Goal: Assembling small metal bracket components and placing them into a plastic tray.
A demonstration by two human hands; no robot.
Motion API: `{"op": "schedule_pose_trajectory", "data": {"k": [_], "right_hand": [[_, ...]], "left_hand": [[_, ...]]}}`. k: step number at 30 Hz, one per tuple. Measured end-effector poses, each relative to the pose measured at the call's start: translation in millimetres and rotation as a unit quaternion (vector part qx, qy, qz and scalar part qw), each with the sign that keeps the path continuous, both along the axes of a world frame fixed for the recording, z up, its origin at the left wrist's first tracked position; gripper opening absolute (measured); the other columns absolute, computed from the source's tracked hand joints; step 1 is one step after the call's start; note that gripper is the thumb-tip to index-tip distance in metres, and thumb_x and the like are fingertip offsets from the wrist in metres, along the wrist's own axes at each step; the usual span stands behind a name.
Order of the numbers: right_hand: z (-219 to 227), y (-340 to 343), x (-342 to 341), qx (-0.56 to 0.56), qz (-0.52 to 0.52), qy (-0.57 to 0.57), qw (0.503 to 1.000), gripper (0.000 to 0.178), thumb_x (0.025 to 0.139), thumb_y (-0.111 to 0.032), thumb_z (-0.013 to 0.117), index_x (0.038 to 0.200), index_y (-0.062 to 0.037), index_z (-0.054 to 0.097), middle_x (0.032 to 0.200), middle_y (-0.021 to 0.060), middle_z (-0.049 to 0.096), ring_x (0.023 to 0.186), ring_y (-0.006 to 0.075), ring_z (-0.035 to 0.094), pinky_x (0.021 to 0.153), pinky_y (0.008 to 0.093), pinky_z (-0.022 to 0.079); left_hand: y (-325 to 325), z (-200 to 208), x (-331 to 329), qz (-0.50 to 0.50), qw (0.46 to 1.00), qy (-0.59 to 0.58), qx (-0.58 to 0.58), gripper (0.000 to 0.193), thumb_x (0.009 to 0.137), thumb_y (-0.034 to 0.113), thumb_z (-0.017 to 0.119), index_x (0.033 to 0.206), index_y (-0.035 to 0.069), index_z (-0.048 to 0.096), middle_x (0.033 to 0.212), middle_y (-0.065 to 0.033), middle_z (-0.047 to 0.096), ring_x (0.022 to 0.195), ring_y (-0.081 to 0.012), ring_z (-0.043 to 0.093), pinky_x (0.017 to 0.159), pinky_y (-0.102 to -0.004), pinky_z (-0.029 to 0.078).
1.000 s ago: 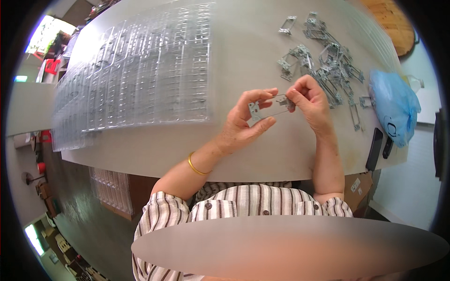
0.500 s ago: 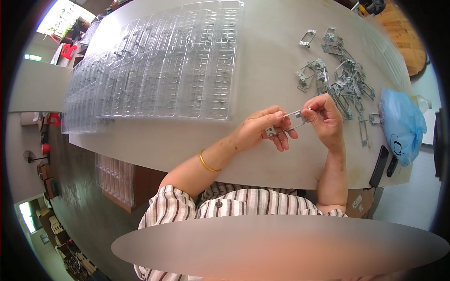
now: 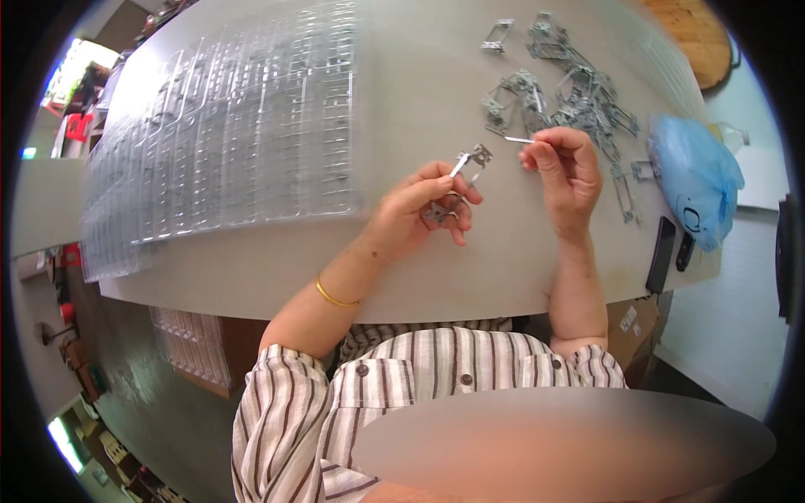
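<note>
My left hand (image 3: 423,210) grips a small grey metal frame part (image 3: 465,163) whose upper end sticks out above the fingers. My right hand (image 3: 566,168) pinches a thin metal strip (image 3: 518,140) between thumb and forefinger, a short way to the right of the frame part and apart from it. Both hands hover over the pale table (image 3: 419,101). A loose pile of similar metal frame parts (image 3: 579,92) lies just beyond my right hand.
Clear plastic compartment trays (image 3: 235,134) cover the table's left half. A blue plastic bag (image 3: 696,180) lies at the right edge, with two dark flat objects (image 3: 667,251) beside it. A round wooden surface (image 3: 692,33) shows at the far right. More trays (image 3: 189,344) are stacked under the table.
The two hands held one part together a second ago. They have since drawn apart: the left keeps the frame part, the right has pulled away a thin strip to the right.
</note>
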State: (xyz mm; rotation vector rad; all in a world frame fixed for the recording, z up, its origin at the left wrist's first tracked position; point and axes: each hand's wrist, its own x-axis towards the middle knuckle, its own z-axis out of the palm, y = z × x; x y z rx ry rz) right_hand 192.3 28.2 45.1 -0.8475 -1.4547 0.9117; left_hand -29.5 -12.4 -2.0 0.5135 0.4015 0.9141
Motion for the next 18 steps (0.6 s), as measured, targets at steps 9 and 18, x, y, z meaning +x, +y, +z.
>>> {"op": "schedule_pose_trajectory", "data": {"k": [9, 18], "right_hand": [[-9.7, -3.4, -1.9, 0.085, -0.004, -0.129, 0.988, 0.013, 0.09, 0.0, 0.073, 0.097, -0.002, 0.062, 0.089, 0.0055, 0.07, 0.079, 0.0114, 0.066, 0.07, 0.0257, 0.054], [-7.9, 0.0, -3.4, 0.172, 0.007, -0.189, 0.967, 0.016, 0.088, 0.005, 0.071, 0.097, -0.0016, 0.06, 0.089, 0.0101, 0.069, 0.077, 0.0182, 0.067, 0.067, 0.0286, 0.054]], "left_hand": [[2.9, -2.5, 5.7, 0.008, 1.0, -0.001, 0.007, 0.021, 0.105, 0.023, 0.046, 0.106, 0.003, 0.054, 0.109, -0.0219, 0.062, 0.082, -0.0256, 0.067, 0.065, -0.0355, 0.061], [3.0, -3.2, 5.8, 0.0, 1.0, 0.001, 0.018, 0.018, 0.104, 0.022, 0.051, 0.104, 0.005, 0.055, 0.105, -0.0159, 0.064, 0.079, -0.0193, 0.067, 0.063, -0.0324, 0.057]]}}
